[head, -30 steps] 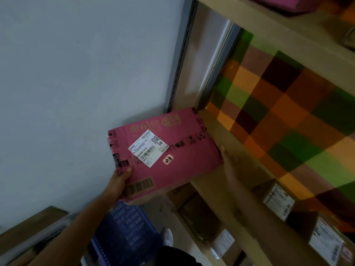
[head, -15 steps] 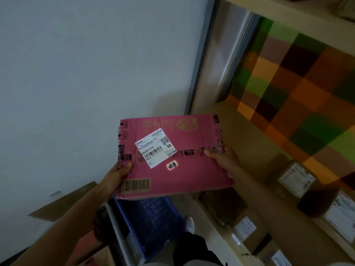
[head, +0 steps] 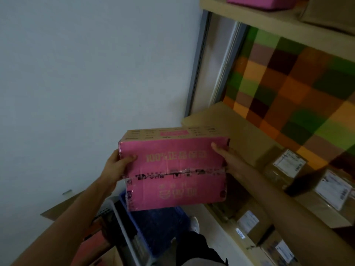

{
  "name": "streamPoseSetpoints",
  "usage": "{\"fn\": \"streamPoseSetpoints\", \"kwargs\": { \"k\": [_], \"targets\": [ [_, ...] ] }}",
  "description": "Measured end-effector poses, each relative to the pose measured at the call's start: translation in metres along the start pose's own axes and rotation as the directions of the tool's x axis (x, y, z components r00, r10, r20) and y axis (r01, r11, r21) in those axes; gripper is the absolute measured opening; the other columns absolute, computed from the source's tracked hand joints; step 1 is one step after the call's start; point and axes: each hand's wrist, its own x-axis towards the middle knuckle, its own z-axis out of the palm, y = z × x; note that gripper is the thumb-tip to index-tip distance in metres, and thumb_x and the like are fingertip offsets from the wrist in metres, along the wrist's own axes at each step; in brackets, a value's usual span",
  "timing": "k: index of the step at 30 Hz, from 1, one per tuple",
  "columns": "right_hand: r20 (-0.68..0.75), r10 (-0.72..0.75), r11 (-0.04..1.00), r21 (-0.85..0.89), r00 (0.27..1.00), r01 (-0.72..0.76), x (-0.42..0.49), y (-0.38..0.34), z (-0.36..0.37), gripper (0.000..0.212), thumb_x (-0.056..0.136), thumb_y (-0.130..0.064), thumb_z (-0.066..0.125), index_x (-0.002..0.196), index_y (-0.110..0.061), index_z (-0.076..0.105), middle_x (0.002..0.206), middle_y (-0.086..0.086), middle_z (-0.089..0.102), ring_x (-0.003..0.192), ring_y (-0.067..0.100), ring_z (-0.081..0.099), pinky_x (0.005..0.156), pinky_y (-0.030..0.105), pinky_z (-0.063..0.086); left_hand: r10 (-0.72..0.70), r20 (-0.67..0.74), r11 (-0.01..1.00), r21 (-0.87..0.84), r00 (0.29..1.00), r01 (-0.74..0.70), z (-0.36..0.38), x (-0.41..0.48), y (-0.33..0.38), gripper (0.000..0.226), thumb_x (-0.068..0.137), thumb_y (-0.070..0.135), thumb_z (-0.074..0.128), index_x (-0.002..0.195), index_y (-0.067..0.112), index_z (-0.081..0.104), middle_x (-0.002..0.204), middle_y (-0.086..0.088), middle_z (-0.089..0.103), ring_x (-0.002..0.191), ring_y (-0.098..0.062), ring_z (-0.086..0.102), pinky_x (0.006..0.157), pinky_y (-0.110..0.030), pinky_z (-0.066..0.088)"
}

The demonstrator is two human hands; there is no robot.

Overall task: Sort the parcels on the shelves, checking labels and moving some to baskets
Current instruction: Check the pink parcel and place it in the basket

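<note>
Holding a pink box [head: 172, 169] up before a pale wall [head: 86, 73]: left hand [head: 117, 166] gripping its left edge, thumb on the face; right hand [head: 228, 160] gripping the right edge. Taped across the middle. Below it, a blue basket [head: 159, 225]. At right, a shelf [head: 221, 120] with brown labelled parcels [head: 284, 167], backed by checked cloth [head: 288, 89].

You have two pink parcels on record: the held pink parcel [head: 172, 166] and the top-shelf pink parcel [head: 261, 1]. Labelled brown parcels [head: 284, 167] number four. Blue basket [head: 161, 225]: one.
</note>
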Motion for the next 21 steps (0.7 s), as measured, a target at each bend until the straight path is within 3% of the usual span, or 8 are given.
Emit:
{"fn": "streamPoseSetpoints", "kwargs": {
  "k": [3, 6, 8, 10, 13, 16, 18, 21],
  "targets": [
    [-0.117, 0.041, 0.998, 0.041, 0.992, -0.036, -0.014, 0.002, 0.008, 0.05, 0.088, -0.062, 0.055, 0.127, -0.029, 0.056, 0.133, 0.003, 0.062, 0.098, 0.012, 0.062, 0.074, 0.035, 0.051, 0.017, 0.017, 0.999, -0.036, 1.0, -0.016, 0.001, -0.005, -0.002, 0.051, 0.092, 0.034, 0.064, 0.137, 0.019, 0.046, 0.116, -0.003, 0.059, 0.094, -0.019, 0.06, 0.072, -0.038, 0.051],
    [-0.013, 0.219, 0.962, 0.172, 0.976, -0.214, -0.018, 0.001, 0.005, 0.088, 0.084, -0.082, 0.028, 0.147, -0.023, 0.044, 0.141, 0.006, 0.052, 0.122, 0.029, 0.054, 0.082, 0.046, 0.047, -0.066, -0.035, 0.997, -0.032, 0.997, 0.064, -0.002, -0.003, 0.001, 0.065, 0.088, 0.061, 0.057, 0.131, 0.014, 0.046, 0.119, -0.009, 0.056, 0.102, -0.029, 0.058, 0.075, -0.046, 0.052],
    [-0.033, 0.298, 0.948, 0.128, 0.954, -0.292, -0.018, 0.005, -0.001, 0.099, 0.077, -0.088, 0.034, 0.15, -0.022, 0.039, 0.144, 0.011, 0.05, 0.13, 0.036, 0.047, 0.096, 0.057, 0.041, -0.125, -0.069, 0.992, -0.021, 0.99, 0.123, -0.004, 0.001, 0.0, 0.066, 0.089, 0.055, 0.062, 0.129, 0.005, 0.048, 0.119, -0.015, 0.06, 0.094, -0.028, 0.061, 0.061, -0.039, 0.051],
    [-0.064, 0.354, 0.934, 0.072, 0.933, -0.349, -0.018, 0.009, -0.006, 0.1, 0.068, -0.087, 0.049, 0.145, -0.022, 0.044, 0.138, 0.013, 0.054, 0.123, 0.036, 0.051, 0.098, 0.06, 0.04, -0.152, -0.054, 0.987, -0.058, 0.987, 0.149, -0.004, 0.002, -0.003, 0.054, 0.092, 0.037, 0.063, 0.129, -0.001, 0.049, 0.12, -0.022, 0.062, 0.087, -0.028, 0.063, 0.052, -0.034, 0.052],
    [-0.02, 0.345, 0.938, 0.029, 0.938, -0.345, -0.024, 0.01, -0.006, 0.071, 0.075, -0.078, 0.057, 0.121, -0.023, 0.059, 0.118, 0.01, 0.064, 0.107, 0.032, 0.059, 0.089, 0.055, 0.047, -0.108, -0.002, 0.989, -0.102, 0.994, 0.107, -0.004, -0.009, -0.011, 0.044, 0.096, 0.021, 0.059, 0.134, 0.012, 0.039, 0.117, -0.014, 0.059, 0.091, -0.026, 0.062, 0.066, -0.038, 0.054],
    [-0.054, 0.249, 0.968, -0.024, 0.967, -0.251, -0.023, 0.018, -0.003, 0.045, 0.084, -0.039, 0.072, 0.119, -0.011, 0.065, 0.096, 0.01, 0.075, 0.091, 0.027, 0.07, 0.075, 0.037, 0.055, -0.009, 0.041, 0.998, -0.059, 0.999, 0.012, -0.008, -0.009, -0.018, 0.033, 0.096, 0.016, 0.058, 0.128, 0.018, 0.049, 0.122, -0.014, 0.062, 0.097, -0.026, 0.065, 0.082, -0.044, 0.055],
    [-0.102, 0.212, 0.976, -0.016, 0.972, -0.215, -0.019, 0.026, 0.002, 0.05, 0.081, -0.028, 0.077, 0.124, -0.006, 0.066, 0.095, 0.009, 0.077, 0.092, 0.027, 0.073, 0.074, 0.034, 0.057, 0.01, 0.055, 1.0, -0.004, 0.998, -0.01, -0.009, -0.007, -0.015, 0.026, 0.095, 0.027, 0.061, 0.12, 0.021, 0.056, 0.124, -0.015, 0.064, 0.102, -0.028, 0.066, 0.094, -0.049, 0.052],
    [-0.147, 0.139, 0.99, 0.039, 0.979, -0.134, -0.025, 0.02, 0.003, 0.04, 0.094, -0.047, 0.059, 0.109, -0.011, 0.069, 0.086, 0.004, 0.076, 0.087, 0.024, 0.069, 0.07, 0.032, 0.051, 0.067, 0.043, 0.994, -0.086, 0.997, -0.063, -0.014, -0.011, 0.005, 0.051, 0.098, 0.061, 0.039, 0.12, 0.022, 0.063, 0.115, -0.005, 0.07, 0.098, -0.017, 0.066, 0.091, -0.038, 0.049]
  ]
}}
